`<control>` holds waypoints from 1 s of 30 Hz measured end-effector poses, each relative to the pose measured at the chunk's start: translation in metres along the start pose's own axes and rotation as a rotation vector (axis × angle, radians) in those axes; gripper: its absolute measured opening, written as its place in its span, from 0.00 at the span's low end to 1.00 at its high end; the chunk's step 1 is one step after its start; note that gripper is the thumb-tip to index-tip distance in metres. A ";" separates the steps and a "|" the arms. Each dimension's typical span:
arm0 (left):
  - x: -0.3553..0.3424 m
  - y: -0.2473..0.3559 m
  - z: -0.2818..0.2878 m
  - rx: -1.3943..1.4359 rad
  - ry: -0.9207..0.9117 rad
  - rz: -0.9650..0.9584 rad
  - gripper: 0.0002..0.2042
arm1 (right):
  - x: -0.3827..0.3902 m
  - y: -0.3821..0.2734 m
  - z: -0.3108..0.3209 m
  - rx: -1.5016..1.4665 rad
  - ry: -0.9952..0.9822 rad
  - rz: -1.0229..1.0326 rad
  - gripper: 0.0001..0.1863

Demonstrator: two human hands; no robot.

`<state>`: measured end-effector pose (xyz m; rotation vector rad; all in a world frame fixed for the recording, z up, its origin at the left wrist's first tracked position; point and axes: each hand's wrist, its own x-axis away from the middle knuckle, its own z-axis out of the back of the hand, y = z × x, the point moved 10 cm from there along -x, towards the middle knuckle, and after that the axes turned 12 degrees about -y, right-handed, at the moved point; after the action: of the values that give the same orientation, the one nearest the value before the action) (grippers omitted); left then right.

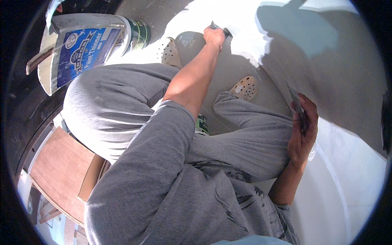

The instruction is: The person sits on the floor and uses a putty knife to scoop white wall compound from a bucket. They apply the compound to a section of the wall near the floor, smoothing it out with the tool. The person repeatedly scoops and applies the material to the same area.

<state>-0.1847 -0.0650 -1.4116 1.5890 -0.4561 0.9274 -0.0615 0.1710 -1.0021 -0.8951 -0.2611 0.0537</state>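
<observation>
My left hand reaches far forward, fingers closed on a small dark flat scraper. Its edge is at a sunlit white surface, where glare hides the line of contact. By my right knee, my right hand grips a thin grey flat scraper, tilted with its narrow edge upward. The fingers wrap around its lower part, so its full shape is hidden.
A cut-open tin with a blue label stands at the left, a stick poking out. Behind it is a green bucket. A wooden panel lies lower left. My beige clogs rest on the grey floor.
</observation>
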 end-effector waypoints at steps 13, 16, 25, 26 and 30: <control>0.057 0.028 -0.026 0.240 -0.088 -0.294 0.11 | -0.003 -0.015 -0.002 -0.029 -0.012 0.058 0.26; 0.088 0.037 -0.010 0.162 0.080 -0.405 0.12 | -0.002 -0.017 -0.001 0.013 -0.005 0.041 0.26; 0.011 -0.006 0.018 0.178 0.108 -0.021 0.14 | -0.006 -0.010 -0.003 0.027 -0.025 0.006 0.25; 0.011 -0.001 0.014 0.159 0.082 0.005 0.15 | -0.006 -0.008 -0.003 0.033 -0.023 0.011 0.25; -0.013 -0.009 0.019 0.216 0.090 -0.025 0.18 | -0.012 -0.012 -0.007 0.041 -0.067 0.025 0.27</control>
<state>-0.1800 -0.0833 -1.4272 1.7348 -0.2790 1.0522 -0.0719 0.1560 -0.9996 -0.8568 -0.3102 0.1121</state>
